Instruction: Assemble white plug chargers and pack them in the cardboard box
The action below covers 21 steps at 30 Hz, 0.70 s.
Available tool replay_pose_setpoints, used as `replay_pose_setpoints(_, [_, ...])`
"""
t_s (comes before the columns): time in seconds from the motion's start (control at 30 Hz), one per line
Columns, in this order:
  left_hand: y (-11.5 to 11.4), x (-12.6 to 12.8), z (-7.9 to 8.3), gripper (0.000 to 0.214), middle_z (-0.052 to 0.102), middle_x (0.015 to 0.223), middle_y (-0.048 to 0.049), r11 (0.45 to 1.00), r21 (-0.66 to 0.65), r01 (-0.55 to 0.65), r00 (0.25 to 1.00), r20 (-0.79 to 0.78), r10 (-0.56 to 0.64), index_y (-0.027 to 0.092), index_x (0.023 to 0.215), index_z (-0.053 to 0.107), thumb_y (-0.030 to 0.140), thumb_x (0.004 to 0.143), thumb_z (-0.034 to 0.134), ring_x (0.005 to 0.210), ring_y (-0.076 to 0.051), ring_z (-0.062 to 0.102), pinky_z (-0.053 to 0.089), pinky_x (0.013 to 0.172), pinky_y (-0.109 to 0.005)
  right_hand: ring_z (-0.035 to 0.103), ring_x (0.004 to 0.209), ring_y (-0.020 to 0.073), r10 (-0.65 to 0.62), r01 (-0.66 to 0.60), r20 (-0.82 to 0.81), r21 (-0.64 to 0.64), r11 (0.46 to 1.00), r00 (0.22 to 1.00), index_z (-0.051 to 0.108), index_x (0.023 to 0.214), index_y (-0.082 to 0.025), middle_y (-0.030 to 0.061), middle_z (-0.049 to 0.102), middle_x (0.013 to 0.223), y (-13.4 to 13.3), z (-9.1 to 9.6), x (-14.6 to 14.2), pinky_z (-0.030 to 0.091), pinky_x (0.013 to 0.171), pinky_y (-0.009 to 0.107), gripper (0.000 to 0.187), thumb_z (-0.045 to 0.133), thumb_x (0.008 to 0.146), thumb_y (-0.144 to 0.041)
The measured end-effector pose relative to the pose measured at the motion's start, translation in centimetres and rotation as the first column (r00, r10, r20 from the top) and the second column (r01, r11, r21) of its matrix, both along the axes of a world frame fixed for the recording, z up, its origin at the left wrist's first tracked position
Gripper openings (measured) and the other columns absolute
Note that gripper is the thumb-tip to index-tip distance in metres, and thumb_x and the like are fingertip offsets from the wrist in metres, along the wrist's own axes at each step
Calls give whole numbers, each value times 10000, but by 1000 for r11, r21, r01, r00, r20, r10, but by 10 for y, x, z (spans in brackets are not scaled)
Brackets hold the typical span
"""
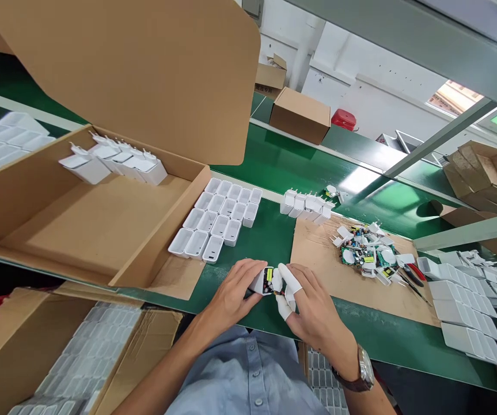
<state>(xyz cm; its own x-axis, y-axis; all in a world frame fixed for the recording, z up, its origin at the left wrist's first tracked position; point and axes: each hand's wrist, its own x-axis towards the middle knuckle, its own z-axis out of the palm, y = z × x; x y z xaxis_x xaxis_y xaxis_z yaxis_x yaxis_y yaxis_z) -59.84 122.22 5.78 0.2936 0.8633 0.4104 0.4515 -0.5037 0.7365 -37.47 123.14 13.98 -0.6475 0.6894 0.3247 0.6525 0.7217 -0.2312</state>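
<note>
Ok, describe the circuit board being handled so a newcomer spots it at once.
Find the near edge of the green bench, beyond the blue shirt. There, between the left hand and right hand, is a small dark circuit board with a yellow patch, flanked by white plastic. Unlike the pieces heaped on the cardboard, this one is hand-held.

— From where is the green workbench (269, 227) seen?
— From head height, above its near edge; a blue shirt (252, 374) is caught on that side.
— Which way is the view turned?
— Forward and down; the left hand (233, 294) and right hand (315, 300) are shown close, the white wall (378, 109) far beyond the workbench.
</note>
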Motion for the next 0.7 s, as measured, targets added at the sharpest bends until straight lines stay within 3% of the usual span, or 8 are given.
replay_pose_setpoints(0.43, [1,0,-5,602,648,1412,-146,1000,11,-11,1000,5,11,269,1569,419,170,1018,639,1331,-313,593,540,1115,-527,563,1260,360,3,-4,27,16,1000,1000,370,1591,-69,214,643,1351,-1,1,-2,593,1048,567,720,526,889,-41])
replay_pose_setpoints(0.7, [0,0,-3,609,657,1418,-134,1000,-10,-20,1000,11,20,288,1574,437,172,1014,646,1341,-308,601,545,1114,-518,575,1304,371,24,-22,38,-60,998,999,363,1619,-118,215,633,1396,0,-4,1,585,1060,601,750,551,896,-57])
